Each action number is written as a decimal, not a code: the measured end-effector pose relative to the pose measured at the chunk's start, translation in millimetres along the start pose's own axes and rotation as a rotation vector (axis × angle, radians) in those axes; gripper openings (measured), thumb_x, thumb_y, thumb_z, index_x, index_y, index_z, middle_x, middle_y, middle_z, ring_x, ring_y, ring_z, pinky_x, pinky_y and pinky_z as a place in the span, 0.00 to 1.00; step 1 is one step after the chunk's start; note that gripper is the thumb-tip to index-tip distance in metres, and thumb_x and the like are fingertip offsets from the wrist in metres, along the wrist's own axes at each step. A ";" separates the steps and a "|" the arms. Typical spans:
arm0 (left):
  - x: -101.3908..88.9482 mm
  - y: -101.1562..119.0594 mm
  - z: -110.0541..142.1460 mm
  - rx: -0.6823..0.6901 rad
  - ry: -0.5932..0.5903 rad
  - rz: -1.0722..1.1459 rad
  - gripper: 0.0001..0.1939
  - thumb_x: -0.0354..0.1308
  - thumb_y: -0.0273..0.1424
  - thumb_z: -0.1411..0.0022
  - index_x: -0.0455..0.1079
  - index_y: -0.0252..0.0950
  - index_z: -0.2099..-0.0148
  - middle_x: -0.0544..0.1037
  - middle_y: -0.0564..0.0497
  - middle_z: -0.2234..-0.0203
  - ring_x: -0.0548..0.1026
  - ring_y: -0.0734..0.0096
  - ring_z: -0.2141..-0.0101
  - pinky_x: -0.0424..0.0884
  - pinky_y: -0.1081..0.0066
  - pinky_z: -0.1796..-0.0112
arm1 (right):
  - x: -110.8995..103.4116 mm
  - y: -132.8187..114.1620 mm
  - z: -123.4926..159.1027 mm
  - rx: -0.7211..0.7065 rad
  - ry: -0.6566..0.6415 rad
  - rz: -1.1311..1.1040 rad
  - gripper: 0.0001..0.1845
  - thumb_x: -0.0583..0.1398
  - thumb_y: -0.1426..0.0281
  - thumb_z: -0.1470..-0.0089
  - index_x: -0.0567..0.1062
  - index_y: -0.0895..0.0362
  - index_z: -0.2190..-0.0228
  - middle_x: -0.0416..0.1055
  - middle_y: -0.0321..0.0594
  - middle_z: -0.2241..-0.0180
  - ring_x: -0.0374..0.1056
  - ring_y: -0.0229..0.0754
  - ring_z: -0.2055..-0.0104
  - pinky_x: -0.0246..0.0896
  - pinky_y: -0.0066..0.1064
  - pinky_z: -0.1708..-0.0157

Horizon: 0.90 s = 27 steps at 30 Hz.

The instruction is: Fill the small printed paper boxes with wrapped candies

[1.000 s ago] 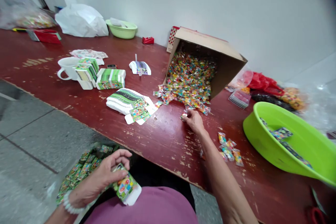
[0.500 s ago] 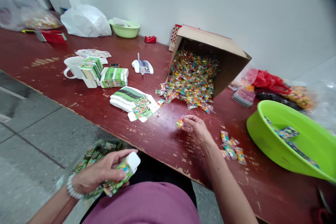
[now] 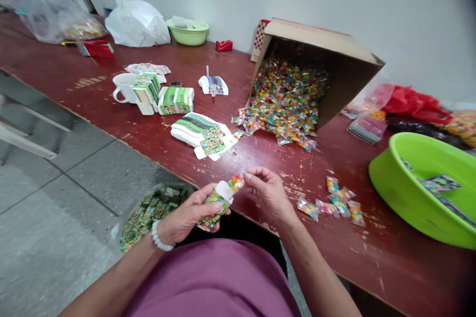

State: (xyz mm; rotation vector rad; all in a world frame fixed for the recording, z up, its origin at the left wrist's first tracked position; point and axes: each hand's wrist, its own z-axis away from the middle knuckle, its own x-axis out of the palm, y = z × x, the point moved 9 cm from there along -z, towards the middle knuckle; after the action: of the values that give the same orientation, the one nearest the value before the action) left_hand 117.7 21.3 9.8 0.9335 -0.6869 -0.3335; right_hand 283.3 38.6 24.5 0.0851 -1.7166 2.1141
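My left hand [image 3: 195, 210] is closed around a small green printed candy box [image 3: 215, 208], whose white flap stands up at its top end. Between the fingertips of my right hand [image 3: 266, 190] is a clear packet of colourful candies [image 3: 237, 182], held at the mouth of that box; I cannot tell how far it reaches inside. Several loose candy packets [image 3: 339, 204] lie on the table to the right of my right hand. Beyond my hands, flattened green boxes [image 3: 197, 129] lie fanned out in a pile.
A tipped cardboard carton [image 3: 357, 67] spills candy packets [image 3: 286, 99] onto the red table [image 3: 148, 143]. On the right stands a green basin [image 3: 390, 203]. Bundled green boxes [image 3: 176, 100] sit beside a white mug [image 3: 124, 86]. Below the table edge is a bag of filled boxes [image 3: 154, 213].
My left hand has risen and moved right with the box. My right hand has brought the candy packet left to the box's opening. The view has shifted a little.
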 end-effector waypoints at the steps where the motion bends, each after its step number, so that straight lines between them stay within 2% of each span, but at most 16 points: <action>1: 1.9 -0.2 0.4 -0.001 0.005 -0.007 0.24 0.64 0.37 0.40 0.65 0.39 0.43 0.77 0.49 0.66 0.73 0.76 0.75 0.71 0.75 0.73 | 2.8 0.6 2.2 -0.026 -0.010 0.034 0.15 0.72 0.61 0.61 0.77 0.58 0.74 0.74 0.34 0.77 0.66 0.34 0.77 0.64 0.26 0.75; 5: 10.2 2.0 -1.4 0.052 0.014 -0.013 0.23 0.66 0.38 0.41 0.66 0.37 0.46 0.75 0.51 0.68 0.70 0.78 0.76 0.69 0.77 0.75 | 14.9 1.5 14.3 -0.141 -0.075 0.265 0.10 0.69 0.63 0.54 0.77 0.57 0.73 0.74 0.35 0.76 0.66 0.35 0.77 0.64 0.27 0.75; 8: 10.6 1.9 -6.2 0.080 0.069 0.046 0.20 0.65 0.41 0.40 0.68 0.36 0.50 0.74 0.53 0.70 0.70 0.77 0.78 0.70 0.77 0.77 | 24.8 -4.5 26.9 -0.258 -0.162 0.425 0.09 0.63 0.63 0.45 0.79 0.55 0.69 0.74 0.40 0.66 0.68 0.37 0.73 0.67 0.29 0.73; 10: 8.2 -3.8 -10.3 0.040 0.120 0.149 0.22 0.58 0.47 0.37 0.70 0.34 0.51 0.75 0.51 0.72 0.71 0.75 0.80 0.71 0.75 0.79 | 21.1 -15.5 34.9 -0.377 -0.100 0.452 0.09 0.61 0.63 0.42 0.79 0.54 0.65 0.72 0.42 0.61 0.70 0.40 0.65 0.69 0.31 0.66; 12: 7.4 -10.1 -13.8 -0.001 0.146 0.256 0.27 0.52 0.52 0.36 0.72 0.32 0.54 0.77 0.47 0.74 0.73 0.72 0.82 0.71 0.73 0.81 | 14.0 -21.7 41.6 -0.447 0.003 0.428 0.08 0.60 0.64 0.41 0.78 0.54 0.65 0.70 0.41 0.61 0.69 0.42 0.60 0.69 0.32 0.62; 14: 5.7 -14.0 -15.8 -0.010 0.174 0.320 0.27 0.52 0.53 0.36 0.73 0.31 0.57 0.77 0.48 0.76 0.73 0.71 0.83 0.70 0.73 0.83 | 15.3 -16.7 45.3 -0.434 0.013 0.385 0.07 0.62 0.63 0.43 0.77 0.54 0.66 0.69 0.40 0.63 0.69 0.41 0.61 0.69 0.32 0.63; 17: 0.5 -15.3 -14.8 0.029 0.240 0.334 0.22 0.58 0.48 0.38 0.74 0.32 0.58 0.75 0.51 0.77 0.72 0.73 0.83 0.71 0.75 0.84 | 27.5 -2.4 47.2 -0.371 -0.073 0.328 0.09 0.63 0.61 0.44 0.79 0.53 0.70 0.68 0.40 0.64 0.69 0.41 0.64 0.69 0.32 0.67; 21: 1.1 -5.3 -11.3 0.138 0.236 0.263 0.21 0.62 0.44 0.40 0.72 0.35 0.50 0.75 0.53 0.72 0.72 0.74 0.81 0.71 0.75 0.83 | 34.3 13.7 40.8 -0.234 -0.156 0.176 0.09 0.68 0.62 0.51 0.79 0.54 0.74 0.69 0.37 0.68 0.68 0.39 0.67 0.68 0.31 0.67; 24: 4.1 -0.2 -10.4 0.175 0.209 0.206 0.23 0.61 0.43 0.39 0.70 0.36 0.45 0.75 0.52 0.70 0.71 0.75 0.80 0.71 0.76 0.82 | 29.4 21.0 33.5 -0.124 -0.146 0.027 0.13 0.72 0.66 0.56 0.78 0.53 0.67 0.72 0.34 0.68 0.69 0.38 0.68 0.68 0.30 0.66; 26: 4.4 -0.6 -10.4 0.171 0.209 0.182 0.24 0.61 0.43 0.38 0.68 0.38 0.43 0.74 0.52 0.68 0.71 0.77 0.80 0.70 0.77 0.82 | 28.5 19.8 31.5 -0.120 -0.163 0.071 0.19 0.71 0.67 0.56 0.76 0.52 0.60 0.75 0.34 0.66 0.70 0.38 0.68 0.68 0.30 0.66; 27: 4.2 -2.0 -10.6 0.157 0.211 0.177 0.25 0.60 0.43 0.38 0.67 0.40 0.41 0.74 0.52 0.68 0.71 0.77 0.80 0.70 0.77 0.82 | 29.9 18.6 31.6 -0.129 -0.190 0.136 0.17 0.70 0.67 0.54 0.77 0.52 0.60 0.76 0.35 0.66 0.70 0.39 0.68 0.68 0.30 0.66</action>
State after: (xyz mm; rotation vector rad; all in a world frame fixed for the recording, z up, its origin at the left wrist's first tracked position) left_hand 128.0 24.4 5.5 1.0321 -0.6018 -0.0231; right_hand 242.9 14.0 23.9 0.1393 -2.0179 2.1432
